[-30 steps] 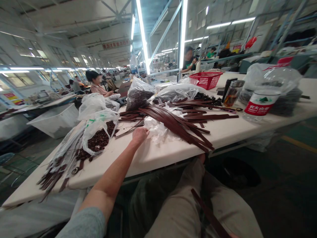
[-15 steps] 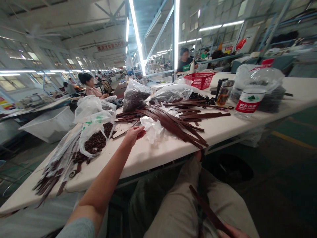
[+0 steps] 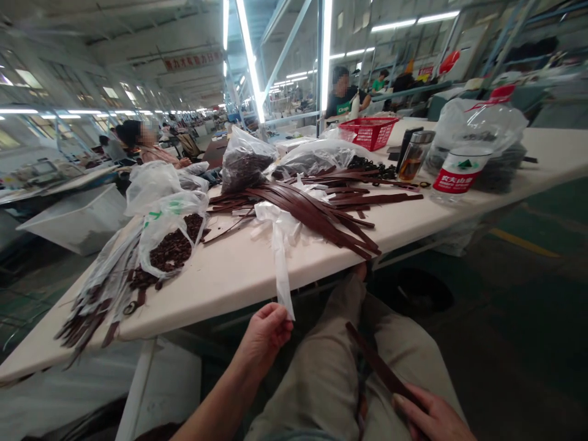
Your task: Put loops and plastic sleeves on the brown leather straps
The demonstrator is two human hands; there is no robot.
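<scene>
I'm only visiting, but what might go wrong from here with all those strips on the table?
The left hand grips a white strip running down from a crumpled white heap; a tug might drag others over the edge.

The brown strips reach close to the table's front edge, so a snag could pull some off.

The clear lidded bottle of amber liquid stands near other strip ends; a bump might topple it.

Left hand (image 3: 269,334) pinching, left forearm (image 3: 223,395) slanting upward, right hand (image 3: 425,410) lower, seemingly curled
</scene>
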